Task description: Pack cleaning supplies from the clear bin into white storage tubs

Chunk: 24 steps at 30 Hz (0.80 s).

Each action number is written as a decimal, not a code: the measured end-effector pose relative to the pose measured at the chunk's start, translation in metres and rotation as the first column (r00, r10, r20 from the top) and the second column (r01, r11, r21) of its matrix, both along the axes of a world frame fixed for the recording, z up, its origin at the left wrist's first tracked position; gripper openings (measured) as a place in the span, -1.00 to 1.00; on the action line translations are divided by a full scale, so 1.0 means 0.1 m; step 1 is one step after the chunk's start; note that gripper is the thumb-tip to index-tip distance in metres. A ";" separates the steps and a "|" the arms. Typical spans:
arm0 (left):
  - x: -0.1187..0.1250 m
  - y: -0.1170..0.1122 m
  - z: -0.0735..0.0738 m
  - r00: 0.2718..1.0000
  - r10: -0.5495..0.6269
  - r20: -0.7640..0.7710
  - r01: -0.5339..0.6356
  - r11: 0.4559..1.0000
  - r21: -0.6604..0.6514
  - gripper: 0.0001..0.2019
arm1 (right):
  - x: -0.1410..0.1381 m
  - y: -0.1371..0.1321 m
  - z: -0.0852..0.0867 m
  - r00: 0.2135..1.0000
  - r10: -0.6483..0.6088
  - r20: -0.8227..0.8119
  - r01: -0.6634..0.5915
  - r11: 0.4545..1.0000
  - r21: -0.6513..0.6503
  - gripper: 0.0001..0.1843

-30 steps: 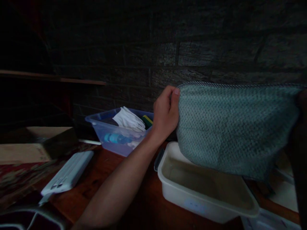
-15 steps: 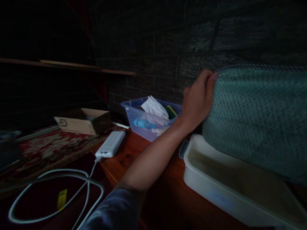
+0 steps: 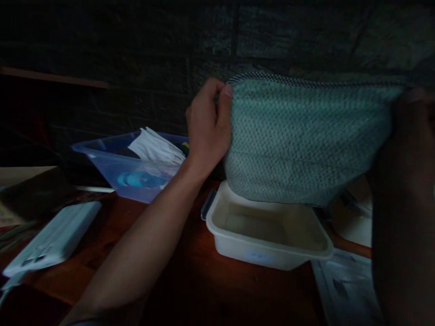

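Wooden table (image 3: 210, 290) bears one white tub (image 3: 268, 258) and one clear bin (image 3: 102, 151); left hand (image 3: 207, 127) and right hand (image 3: 411, 113) pinch one green cloth (image 3: 299, 140).

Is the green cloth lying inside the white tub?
No, the left hand and the right hand hold the green cloth up by its top corners, so it hangs over the white tub.
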<state>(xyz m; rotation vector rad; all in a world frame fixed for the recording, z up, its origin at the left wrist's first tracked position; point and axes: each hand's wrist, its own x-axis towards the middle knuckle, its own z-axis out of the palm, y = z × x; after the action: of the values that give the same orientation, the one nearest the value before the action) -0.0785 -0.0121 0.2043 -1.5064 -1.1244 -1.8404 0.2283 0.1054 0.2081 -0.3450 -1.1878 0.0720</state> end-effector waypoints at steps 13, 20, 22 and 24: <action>-0.03 -0.02 0.03 0.994 0.090 -0.067 -0.088 0.996 0.034 -0.77 | -0.16 -0.23 0.08 0.990 0.069 0.120 -0.069 0.998 -0.004 -0.72; -0.04 0.00 0.00 0.989 0.130 -0.067 -0.129 0.991 0.024 -0.83 | -0.17 -0.25 0.10 0.984 0.153 0.094 -0.153 0.988 -0.007 -0.74; -0.05 0.02 -0.01 0.990 0.120 -0.070 -0.118 0.993 0.031 -0.84 | -0.17 -0.27 0.10 0.981 0.168 0.101 -0.167 0.986 -0.022 -0.73; -0.06 0.02 -0.01 0.990 0.118 -0.072 -0.116 0.993 0.031 -0.86 | -0.18 -0.27 0.10 0.981 0.170 0.099 -0.167 0.985 -0.038 -0.72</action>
<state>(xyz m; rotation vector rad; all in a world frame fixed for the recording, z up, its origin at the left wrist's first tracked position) -0.0842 -0.0099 0.2031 -1.4492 -1.1249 -1.7009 0.2106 0.0784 0.2186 -0.2760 -1.3164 0.2218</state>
